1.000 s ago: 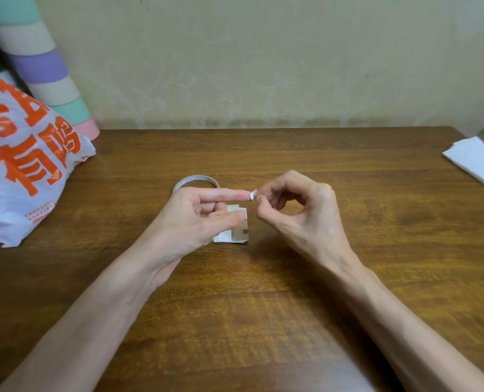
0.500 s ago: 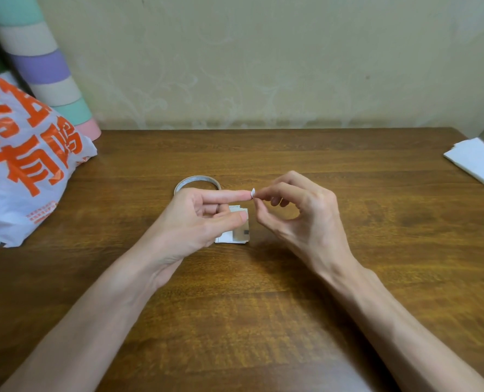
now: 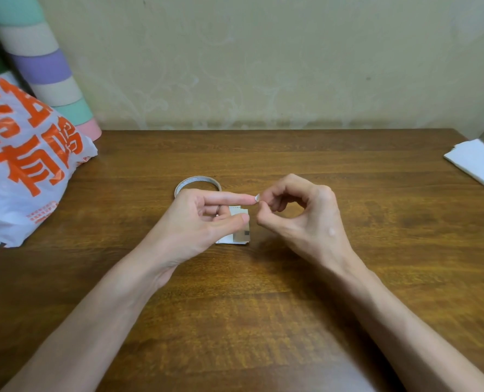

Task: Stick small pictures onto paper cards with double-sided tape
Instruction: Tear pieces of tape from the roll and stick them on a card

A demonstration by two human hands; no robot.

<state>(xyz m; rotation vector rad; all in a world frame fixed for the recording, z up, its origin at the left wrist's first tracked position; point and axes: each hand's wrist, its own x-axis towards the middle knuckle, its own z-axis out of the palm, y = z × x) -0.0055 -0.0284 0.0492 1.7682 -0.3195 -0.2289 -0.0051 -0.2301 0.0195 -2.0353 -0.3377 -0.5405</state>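
My left hand (image 3: 198,222) hovers over the table with its index finger straight, and a tiny white tape piece (image 3: 257,197) sticks to that fingertip. My right hand (image 3: 300,216) faces it with curled fingers. Its index tip touches the tape piece while the thumb stays apart below. Under the hands lies a small stack of paper cards and pictures (image 3: 239,233), partly hidden by my left thumb. A thin ring-shaped roll of double-sided tape (image 3: 198,181) stands on the table just behind my left hand.
A white plastic bag with orange print (image 3: 28,171) fills the table's left side, with a pastel striped roll (image 3: 45,69) leaning behind it. Folded white paper (image 3: 478,165) lies at the right edge. The wall runs along the table's far edge.
My right hand's fingertips closed in on the tape piece at my left index tip, then its thumb dropped slightly away. My left hand stayed still.
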